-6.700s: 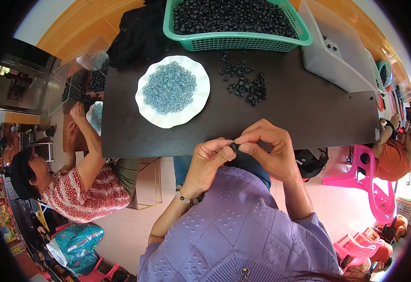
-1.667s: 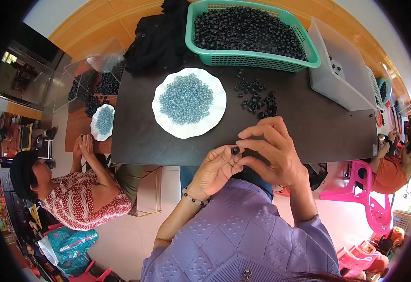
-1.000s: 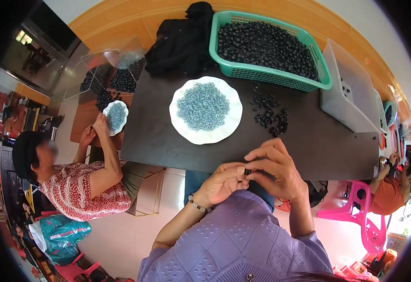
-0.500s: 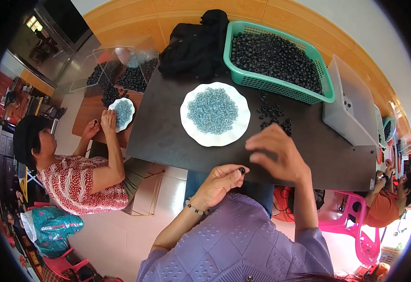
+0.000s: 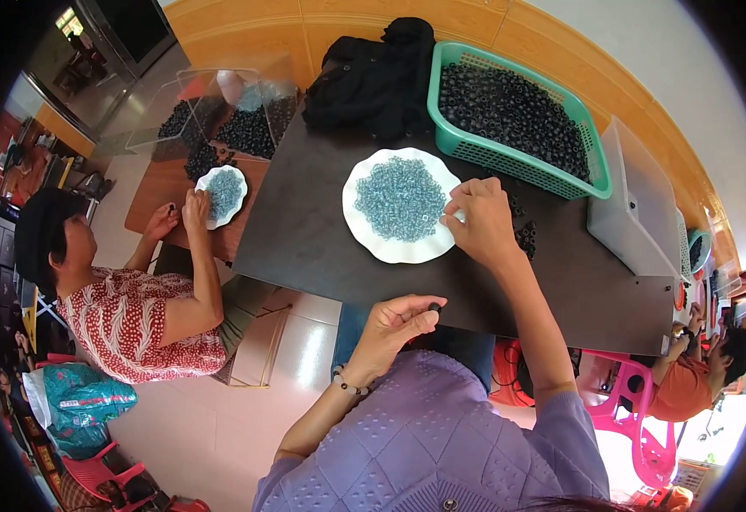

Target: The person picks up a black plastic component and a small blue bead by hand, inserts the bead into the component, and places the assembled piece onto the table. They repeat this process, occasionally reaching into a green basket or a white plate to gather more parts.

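Pale blue beads heaped on a scalloped white plate (image 5: 364, 235) on a dark table (image 5: 305, 230). Right hand (image 5: 482, 224) at the plate's right rim, fingertips pinched together over the beads. Left hand (image 5: 394, 326) at the table's near edge, thumb and forefinger gripping a small black ring (image 5: 434, 306). Green plastic basket (image 5: 475, 154) of black rings beyond.

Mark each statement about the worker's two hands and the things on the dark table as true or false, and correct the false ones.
1. The right hand reaches to the white plate of pale blue rings. True.
2. The left hand pinches a small black piece. True.
3. The green basket holds pale blue rings. False: it holds black pieces.
4. Both hands meet over the plate. False: the left hand is apart, at the table's near edge.
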`<state>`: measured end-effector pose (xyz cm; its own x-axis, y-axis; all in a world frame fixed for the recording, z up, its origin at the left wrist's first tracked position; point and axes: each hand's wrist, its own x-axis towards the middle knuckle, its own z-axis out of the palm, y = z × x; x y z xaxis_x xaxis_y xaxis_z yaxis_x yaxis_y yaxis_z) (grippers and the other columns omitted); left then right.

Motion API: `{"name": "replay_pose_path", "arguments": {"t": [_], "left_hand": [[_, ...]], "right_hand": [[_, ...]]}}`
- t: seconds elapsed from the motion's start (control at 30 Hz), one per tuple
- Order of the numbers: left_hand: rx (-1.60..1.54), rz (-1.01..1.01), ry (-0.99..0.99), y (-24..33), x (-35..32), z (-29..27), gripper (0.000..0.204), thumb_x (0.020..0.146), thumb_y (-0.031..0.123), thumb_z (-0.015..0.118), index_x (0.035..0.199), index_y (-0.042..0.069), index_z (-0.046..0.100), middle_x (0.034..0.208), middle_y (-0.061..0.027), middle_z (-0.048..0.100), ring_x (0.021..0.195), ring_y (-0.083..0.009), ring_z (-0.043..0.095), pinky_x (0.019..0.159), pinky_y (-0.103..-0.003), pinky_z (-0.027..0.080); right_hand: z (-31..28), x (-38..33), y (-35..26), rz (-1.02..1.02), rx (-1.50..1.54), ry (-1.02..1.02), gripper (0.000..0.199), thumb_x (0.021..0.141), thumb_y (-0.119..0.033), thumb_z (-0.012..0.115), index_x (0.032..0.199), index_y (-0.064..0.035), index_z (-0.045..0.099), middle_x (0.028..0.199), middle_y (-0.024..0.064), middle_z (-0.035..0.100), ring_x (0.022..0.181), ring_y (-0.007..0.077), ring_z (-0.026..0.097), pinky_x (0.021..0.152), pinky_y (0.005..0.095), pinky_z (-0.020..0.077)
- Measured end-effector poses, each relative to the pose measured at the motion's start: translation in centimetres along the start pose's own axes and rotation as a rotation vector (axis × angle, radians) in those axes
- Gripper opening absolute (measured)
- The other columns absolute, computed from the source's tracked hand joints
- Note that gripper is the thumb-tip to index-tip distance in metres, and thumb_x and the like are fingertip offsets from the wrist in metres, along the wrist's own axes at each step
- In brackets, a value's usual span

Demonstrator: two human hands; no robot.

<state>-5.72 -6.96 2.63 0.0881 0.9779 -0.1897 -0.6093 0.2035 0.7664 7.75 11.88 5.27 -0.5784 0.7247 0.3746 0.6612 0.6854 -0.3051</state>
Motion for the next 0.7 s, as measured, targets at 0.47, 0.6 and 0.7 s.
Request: {"name": "replay_pose_path", "arguments": {"t": [0.47,0.6,0.7], "left_hand": [[-0.04,0.025,0.05,-0.4,0.3,-1.8,0.025,0.091,0.016,0.066,0.11,-0.001,0.066,0.086,-0.0038,0.067,0.077,-0.0084,0.061,0.074,-0.023,0.05],[-0.066,0.009,0.047,-0.4,0.3,-1.8,0.026,0.091,0.017,0.066,0.11,-0.001,0.066,0.085,-0.0029,0.067,0.076,-0.0078,0.06,0.073,-0.022,0.049],[-0.058,0.009,0.04,-0.4,0.4,-1.8,0.027,0.092,0.018,0.065,0.111,0.0,0.066,0.083,-0.0024,0.066,0.076,-0.0075,0.06,0.072,-0.021,0.049]], "right_hand": [[1.6,0.0,0.3,0.003,-0.046,0.054,0.005,0.069,-0.006,0.068,0.074,-0.0061,0.068,0.1,0.009,0.062,0.1,0.0305,0.049,0.088,0.0402,0.0405],[1.2,-0.3,0.0,-0.024,-0.069,0.098,0.006,0.069,-0.008,0.07,0.074,-0.0059,0.068,0.108,0.0098,0.06,0.105,0.0313,0.047,0.09,0.0423,0.0379],[0.7,-0.6,-0.6,0.018,-0.053,0.069,0.007,0.069,-0.009,0.072,0.074,-0.0064,0.069,0.11,0.0084,0.06,0.107,0.0308,0.047,0.09,0.0432,0.0364]]}}
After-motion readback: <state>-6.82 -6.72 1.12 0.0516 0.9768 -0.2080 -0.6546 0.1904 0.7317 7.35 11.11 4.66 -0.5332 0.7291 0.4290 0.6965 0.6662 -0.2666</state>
